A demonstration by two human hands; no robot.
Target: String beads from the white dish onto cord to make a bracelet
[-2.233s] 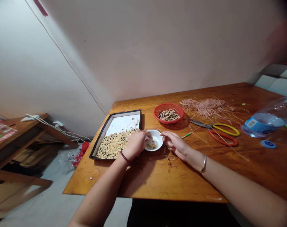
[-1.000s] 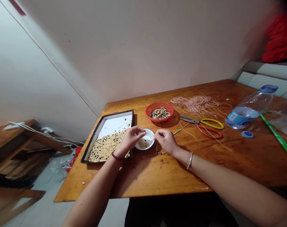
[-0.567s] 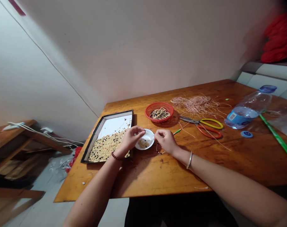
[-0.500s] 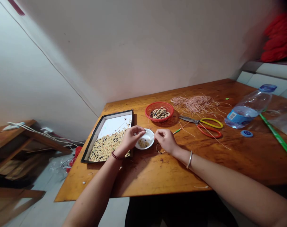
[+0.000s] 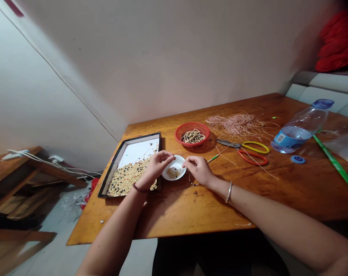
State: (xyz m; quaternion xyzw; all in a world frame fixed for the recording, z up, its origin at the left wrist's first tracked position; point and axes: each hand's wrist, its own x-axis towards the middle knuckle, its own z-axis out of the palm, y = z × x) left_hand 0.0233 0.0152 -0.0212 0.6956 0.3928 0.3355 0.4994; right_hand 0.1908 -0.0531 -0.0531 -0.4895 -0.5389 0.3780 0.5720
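Note:
A small white dish with loose beads in it sits between my hands. My left hand is over the dish's left rim, thumb and forefinger pinched together on what looks like a dark bead. At the right rim my right hand is closed in a pinch on a thin string, whose tip is too fine to make out. A beaded string hangs in a curve below that hand onto the table. Left of the dish, a black-edged tray holds many cream and dark beads.
Behind the dish stands a red basket of strung beads. Pink cord lies tangled beyond scissors. A water bottle, its blue cap and a green strip are at the right. A green-tipped tool lies near my right hand.
My right hand has moved slightly left, its fingertips now nearer the dish and my left fingers. The left thumb and forefinger have closed together. The view has shifted slightly.

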